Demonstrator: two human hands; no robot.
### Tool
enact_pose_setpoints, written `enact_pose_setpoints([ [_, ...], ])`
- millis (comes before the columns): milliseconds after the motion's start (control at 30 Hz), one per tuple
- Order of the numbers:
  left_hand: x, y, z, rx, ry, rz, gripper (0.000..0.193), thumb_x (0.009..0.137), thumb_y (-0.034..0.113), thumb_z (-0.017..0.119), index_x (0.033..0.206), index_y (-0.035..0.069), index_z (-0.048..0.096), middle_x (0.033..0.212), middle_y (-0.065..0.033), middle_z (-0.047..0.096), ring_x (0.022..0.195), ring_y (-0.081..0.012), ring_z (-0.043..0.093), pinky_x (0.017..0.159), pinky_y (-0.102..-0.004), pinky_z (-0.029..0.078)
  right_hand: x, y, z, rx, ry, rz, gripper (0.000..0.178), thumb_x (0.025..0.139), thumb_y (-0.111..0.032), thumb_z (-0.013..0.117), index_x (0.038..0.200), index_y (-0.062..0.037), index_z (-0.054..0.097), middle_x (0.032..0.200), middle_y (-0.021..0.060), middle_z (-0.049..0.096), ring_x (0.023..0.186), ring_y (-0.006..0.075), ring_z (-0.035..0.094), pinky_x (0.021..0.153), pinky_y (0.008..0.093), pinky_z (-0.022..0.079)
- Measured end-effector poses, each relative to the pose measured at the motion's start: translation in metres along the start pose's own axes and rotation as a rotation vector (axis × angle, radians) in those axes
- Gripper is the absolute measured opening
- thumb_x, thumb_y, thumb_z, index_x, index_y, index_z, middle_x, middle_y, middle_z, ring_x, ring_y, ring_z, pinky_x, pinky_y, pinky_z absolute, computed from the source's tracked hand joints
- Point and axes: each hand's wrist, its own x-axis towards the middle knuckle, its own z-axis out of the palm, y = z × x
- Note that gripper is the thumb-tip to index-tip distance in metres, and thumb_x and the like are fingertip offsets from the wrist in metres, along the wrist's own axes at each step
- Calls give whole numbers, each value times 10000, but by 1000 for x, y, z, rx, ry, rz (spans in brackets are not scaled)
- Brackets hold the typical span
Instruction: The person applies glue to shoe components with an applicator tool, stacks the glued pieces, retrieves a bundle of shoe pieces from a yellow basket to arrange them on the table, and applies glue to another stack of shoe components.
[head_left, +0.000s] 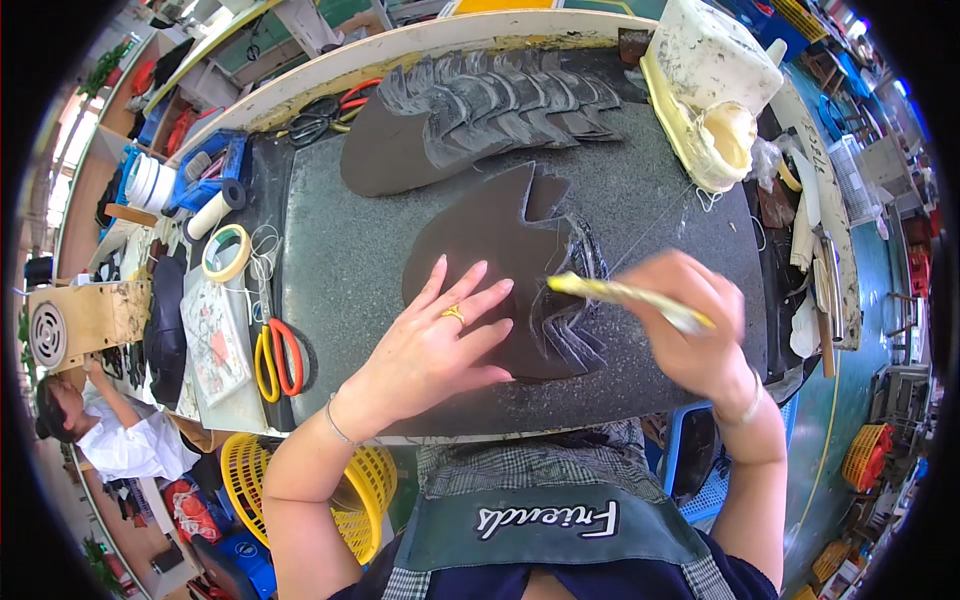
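Observation:
My left hand [440, 335] lies spread and flat on a dark brown stack of cut pieces [470, 240], pressing on its smooth part. The pieces look like leather or a similar sheet, with zigzag notched edges fanned out toward the right. My right hand [690, 315] is closed round a glue-crusted brush [625, 293]. Its yellowish tip is over the notched edges, near my left fingertips; whether it touches them I cannot tell. Farther back lies a second fanned stack [400, 150], its overlapping edges streaked with whitish grey.
A white glue container [715, 60] with a crusted spout stands at the back right. Red-and-yellow-handled scissors [278, 358], a tape roll [226, 252] and a blue bin [210, 170] sit at the left. More scissors [315, 120] lie at the back. Another person [125, 435] works far left.

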Motion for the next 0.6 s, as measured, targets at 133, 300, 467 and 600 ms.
enact_pose_setpoints([
  [133, 3, 1, -2, 2, -21, 5, 506, 665, 327, 870, 1072, 88, 687, 1421, -107, 536, 1374, -359, 445, 1152, -563, 313, 53, 46, 43, -53, 43, -99, 131, 796, 62, 598, 870, -46, 611, 760, 144, 586, 685, 356, 613, 592, 408, 491],
  [300, 0, 0, -1, 6, -28, 14, 491, 680, 318, 865, 1066, 81, 674, 1421, -110, 533, 1382, -362, 433, 1155, -564, 307, 74, 45, 29, -263, 83, -158, 124, 797, 62, 661, 899, -5, 677, 826, 132, 662, 716, 274, 668, 607, 339, 507],
  [467, -2, 3, 1, 47, -36, 31, 533, 682, 291, 860, 1096, 37, 642, 1436, -162, 504, 1368, -401, 435, 1138, -570, 339, 35, 52, -4, -17, -141, -278, 192, 764, 123, 659, 927, 26, 684, 936, 164, 713, 864, 298, 717, 737, 337, 577],
  [600, 1, 10, 6, 105, -67, 41, 557, 664, 269, 859, 1104, 16, 632, 1440, -191, 490, 1359, -421, 438, 1126, -571, 360, -28, 64, -25, 112, -25, -83, 243, 722, 153, 647, 900, -6, 694, 925, 141, 723, 851, 260, 720, 749, 357, 585],
])
